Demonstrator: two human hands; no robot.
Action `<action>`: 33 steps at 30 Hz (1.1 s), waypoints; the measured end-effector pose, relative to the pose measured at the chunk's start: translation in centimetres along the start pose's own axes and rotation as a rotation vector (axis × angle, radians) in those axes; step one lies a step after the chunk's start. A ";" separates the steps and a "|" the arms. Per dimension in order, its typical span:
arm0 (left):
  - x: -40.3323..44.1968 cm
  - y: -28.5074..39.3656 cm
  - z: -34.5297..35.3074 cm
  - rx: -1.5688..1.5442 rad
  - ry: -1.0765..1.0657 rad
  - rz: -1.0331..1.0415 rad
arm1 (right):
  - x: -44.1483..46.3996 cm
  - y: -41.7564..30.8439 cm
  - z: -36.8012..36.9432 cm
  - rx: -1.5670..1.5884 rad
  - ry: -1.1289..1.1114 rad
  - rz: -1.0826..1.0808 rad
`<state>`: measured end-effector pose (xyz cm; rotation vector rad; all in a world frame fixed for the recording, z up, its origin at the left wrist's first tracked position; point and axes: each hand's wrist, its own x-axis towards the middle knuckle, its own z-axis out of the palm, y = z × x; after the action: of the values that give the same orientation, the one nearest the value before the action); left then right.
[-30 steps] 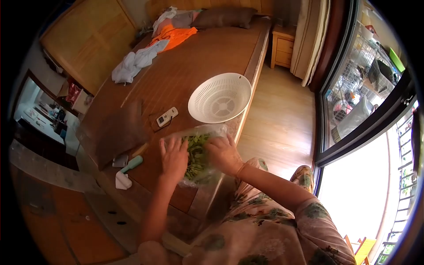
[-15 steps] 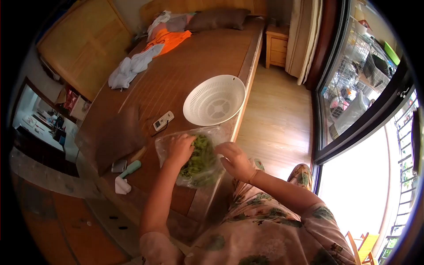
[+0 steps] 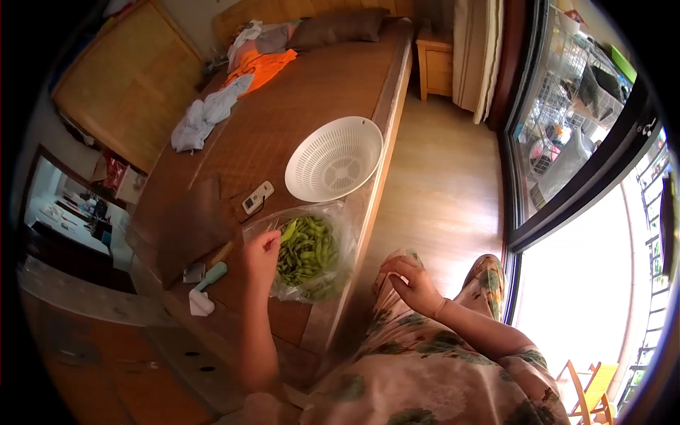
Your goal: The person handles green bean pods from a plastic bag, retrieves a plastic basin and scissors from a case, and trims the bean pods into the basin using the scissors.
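A clear plastic bag point(image 3: 346, 234) lies spread at the bed's edge with a heap of green soybean pods point(image 3: 308, 256) in it. My left hand point(image 3: 262, 255) is over the bag's left side, thumb and fingers pinched together. One bright pod shows right at its fingertips; whether the fingers grip it I cannot tell. My right hand point(image 3: 416, 287) rests on my patterned trouser leg, off the bag, fingers loosely bent and apart with nothing in them. Just beyond the bag stands a white plastic colander point(image 3: 334, 159), nothing visible inside.
A remote control point(image 3: 258, 197) and a dark pillow point(image 3: 191, 230) lie on the bed mat. Left of the bag are a green-handled thing with a white end point(image 3: 210, 278) and clothes point(image 3: 212, 113) farther back. Wooden floor point(image 3: 425, 163) and a glass door point(image 3: 559, 142) are at right.
My right hand has left the bag and come down onto my leg. My left hand has drawn back leftward from the pods, its fingers now pinched. The pods are more exposed.
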<state>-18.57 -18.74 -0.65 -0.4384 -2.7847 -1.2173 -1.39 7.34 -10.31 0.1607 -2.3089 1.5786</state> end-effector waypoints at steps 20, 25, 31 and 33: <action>-13.5 14.9 18.2 -1.054 -0.871 -0.433 | -9.0 -1.3 -9.4 1.223 0.403 0.490; -14.0 16.0 19.7 -0.834 -0.800 -0.298 | -9.8 -1.8 -10.0 1.097 0.470 0.500; -13.0 14.9 20.8 -1.029 -0.863 -0.547 | -10.5 -1.8 -11.2 1.121 0.416 0.390; -13.4 14.9 20.8 -1.082 -0.885 -0.613 | -10.8 -2.0 -11.1 1.086 0.408 0.377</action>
<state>-0.41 2.97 -6.71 -0.1365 -2.5437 -3.3763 11.57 15.76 -8.60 -0.3354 -1.0251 2.5901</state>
